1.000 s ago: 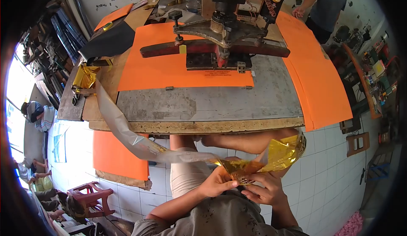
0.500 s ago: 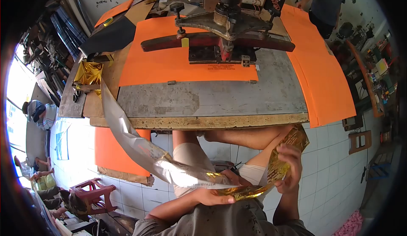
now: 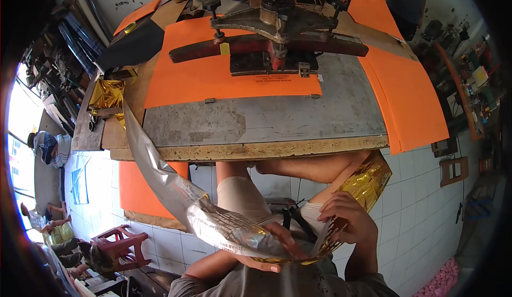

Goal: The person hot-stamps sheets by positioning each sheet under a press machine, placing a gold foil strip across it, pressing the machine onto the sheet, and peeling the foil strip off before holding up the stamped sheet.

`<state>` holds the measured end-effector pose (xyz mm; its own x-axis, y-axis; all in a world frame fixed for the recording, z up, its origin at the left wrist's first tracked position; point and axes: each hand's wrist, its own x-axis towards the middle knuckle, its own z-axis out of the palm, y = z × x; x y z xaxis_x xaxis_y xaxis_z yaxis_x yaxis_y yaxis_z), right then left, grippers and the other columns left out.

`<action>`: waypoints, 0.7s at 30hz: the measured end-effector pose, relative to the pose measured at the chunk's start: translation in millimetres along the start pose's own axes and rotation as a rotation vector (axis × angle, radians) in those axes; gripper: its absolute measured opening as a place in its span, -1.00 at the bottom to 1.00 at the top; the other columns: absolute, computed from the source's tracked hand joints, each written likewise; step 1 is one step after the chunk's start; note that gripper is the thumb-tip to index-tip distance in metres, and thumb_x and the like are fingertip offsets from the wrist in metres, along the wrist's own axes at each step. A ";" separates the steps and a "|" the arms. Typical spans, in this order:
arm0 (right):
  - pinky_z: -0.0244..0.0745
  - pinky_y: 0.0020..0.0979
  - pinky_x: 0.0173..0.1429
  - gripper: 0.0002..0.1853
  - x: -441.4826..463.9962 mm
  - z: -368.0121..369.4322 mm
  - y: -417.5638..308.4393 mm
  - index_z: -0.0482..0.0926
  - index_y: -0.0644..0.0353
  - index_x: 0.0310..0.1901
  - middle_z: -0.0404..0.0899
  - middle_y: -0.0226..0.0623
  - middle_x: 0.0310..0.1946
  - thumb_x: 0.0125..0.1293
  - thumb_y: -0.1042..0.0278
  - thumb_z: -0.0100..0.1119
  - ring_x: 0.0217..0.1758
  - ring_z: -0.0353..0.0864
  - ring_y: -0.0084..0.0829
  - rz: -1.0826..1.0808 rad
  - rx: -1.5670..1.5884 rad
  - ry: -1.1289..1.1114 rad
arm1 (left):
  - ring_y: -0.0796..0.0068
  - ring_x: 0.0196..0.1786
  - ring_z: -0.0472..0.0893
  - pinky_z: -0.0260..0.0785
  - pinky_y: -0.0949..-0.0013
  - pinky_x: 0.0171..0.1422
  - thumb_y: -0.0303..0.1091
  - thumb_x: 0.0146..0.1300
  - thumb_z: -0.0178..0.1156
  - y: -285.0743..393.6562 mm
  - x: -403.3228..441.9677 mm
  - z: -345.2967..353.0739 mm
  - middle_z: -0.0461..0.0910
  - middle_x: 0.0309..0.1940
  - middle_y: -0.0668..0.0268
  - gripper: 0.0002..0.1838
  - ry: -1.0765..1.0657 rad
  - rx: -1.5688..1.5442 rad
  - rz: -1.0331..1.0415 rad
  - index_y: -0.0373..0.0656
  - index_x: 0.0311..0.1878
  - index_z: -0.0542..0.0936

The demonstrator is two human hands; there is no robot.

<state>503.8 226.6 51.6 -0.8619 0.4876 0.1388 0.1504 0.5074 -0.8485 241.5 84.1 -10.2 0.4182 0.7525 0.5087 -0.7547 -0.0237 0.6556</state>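
A long strip of gold foil, silvery on its underside and bearing rows of printed-out lettering, hangs from the table's left side down to my lap. My left hand grips its lower stretch, thumb and fingers around the band. Close by on the right, my right hand has its fingers bent and pinching the same foil. Beyond that hand, a wide golden end lies over my raised leg. At the table's left edge sits a crumpled gold foil bundle, from which the strip comes.
Ahead stands a heavy press over a printed orange sheet on the grey metal bed. More orange sheets lie at the right. A person stands at the back right. A red stool is at lower left.
My right hand has moved left and down, nearer my left hand, drawing the foil along. The golden end over my leg shows wider. The view has shifted slightly.
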 end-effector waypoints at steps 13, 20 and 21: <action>0.33 -0.20 0.26 -0.81 -12.8 -10.1 23.5 0.67 0.16 -0.29 0.66 -0.36 -0.30 0.21 0.28 0.48 -0.11 0.64 -0.24 0.070 -0.074 0.028 | 0.19 0.13 0.63 0.46 0.29 0.19 -0.34 0.17 0.56 -0.3 -44.3 -16.7 0.53 0.17 -0.07 -0.26 0.136 0.281 0.075 -0.44 0.28 0.35; 0.43 -0.19 0.02 -0.81 -25.1 -22.8 29.2 0.67 0.23 -0.31 0.65 -0.27 -0.34 0.20 0.33 0.49 -0.21 0.62 -0.18 0.256 -0.098 0.041 | -0.15 0.21 0.62 0.46 -0.06 0.37 -0.25 0.36 0.34 15.9 -12.2 -30.3 0.57 0.12 -0.26 -0.40 0.222 0.199 0.432 -0.46 0.26 0.34; 0.47 -0.19 -0.05 -0.81 -24.6 -22.0 31.4 0.67 0.24 -0.31 0.66 -0.26 -0.36 0.19 0.33 0.49 -0.25 0.63 -0.18 0.257 -0.104 0.036 | -0.17 0.19 0.63 0.47 -0.07 0.36 -0.21 0.43 0.27 21.7 -12.7 -31.0 0.58 0.10 -0.27 -0.43 0.276 0.169 0.431 -0.47 0.27 0.35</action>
<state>540.4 246.1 32.8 -0.7715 0.6339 -0.0544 0.4124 0.4331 -0.8015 204.2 94.4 -19.7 -0.0772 0.7959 0.6005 -0.7273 -0.4570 0.5121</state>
